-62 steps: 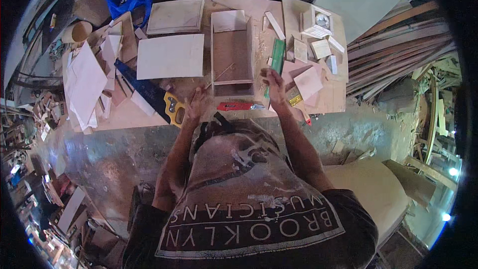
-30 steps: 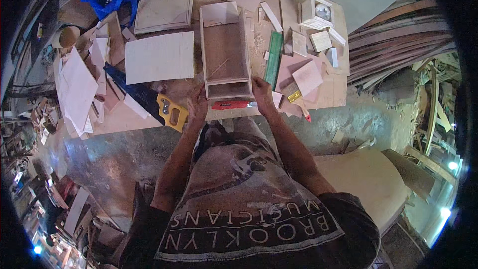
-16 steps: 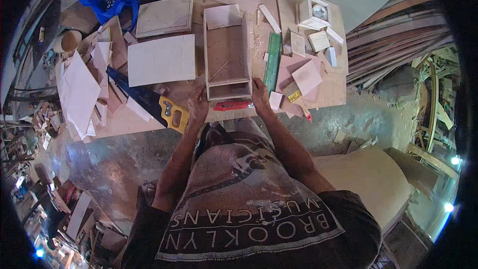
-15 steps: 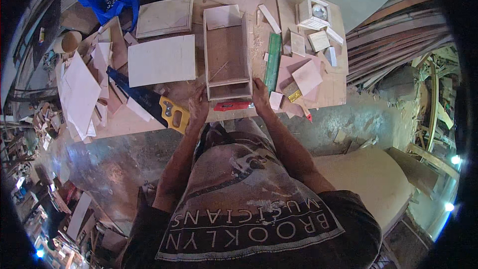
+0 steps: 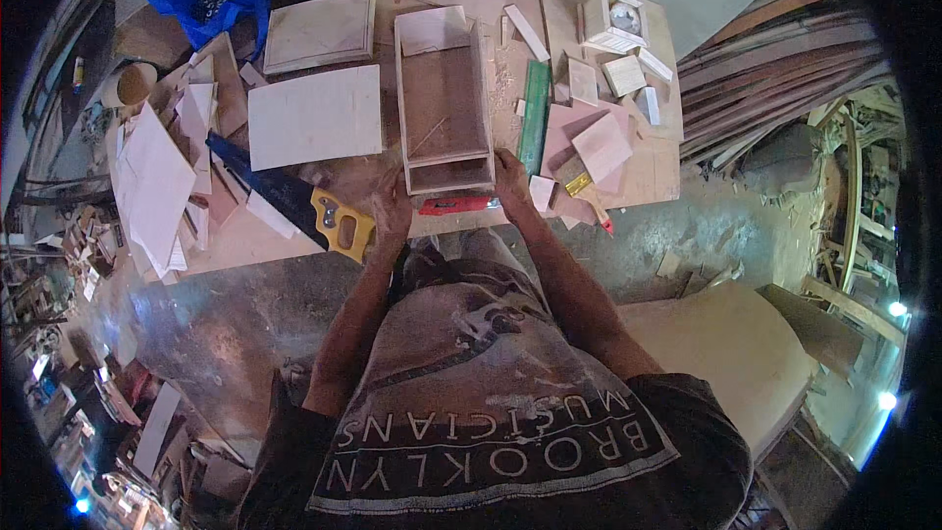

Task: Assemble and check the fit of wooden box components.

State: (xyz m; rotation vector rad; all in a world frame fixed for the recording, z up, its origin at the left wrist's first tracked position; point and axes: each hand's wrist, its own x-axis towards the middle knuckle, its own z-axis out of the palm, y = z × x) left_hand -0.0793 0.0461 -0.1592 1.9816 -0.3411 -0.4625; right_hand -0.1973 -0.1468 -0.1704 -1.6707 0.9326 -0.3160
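Observation:
An open wooden box (image 5: 442, 83) with a narrow front compartment lies on the workbench, held at its near end between my two hands. My left hand (image 5: 396, 204) grips its left side and my right hand (image 5: 513, 186) its right side. Just below the box is a red-handled tool (image 5: 449, 206). A handsaw with a yellow handle (image 5: 328, 211) lies beside my left hand. A green strip (image 5: 532, 113) is right of the box, and a brush (image 5: 593, 202) lies beyond my right hand. A pale panel (image 5: 314, 116) rests left of the box.
The bench (image 5: 255, 257) carries wood offcuts (image 5: 152, 182), a framed panel (image 5: 319, 29), small blocks (image 5: 622, 76) and a wooden piece with a round silver part (image 5: 613, 18). A blue bag (image 5: 206, 0) is at back left. Long boards (image 5: 765, 69) are piled right; debris (image 5: 118, 402) lies lower left.
About two seconds ago both hands were apart from the box; they have closed in on its near sides. The box has held roughly the same place on the bench since.

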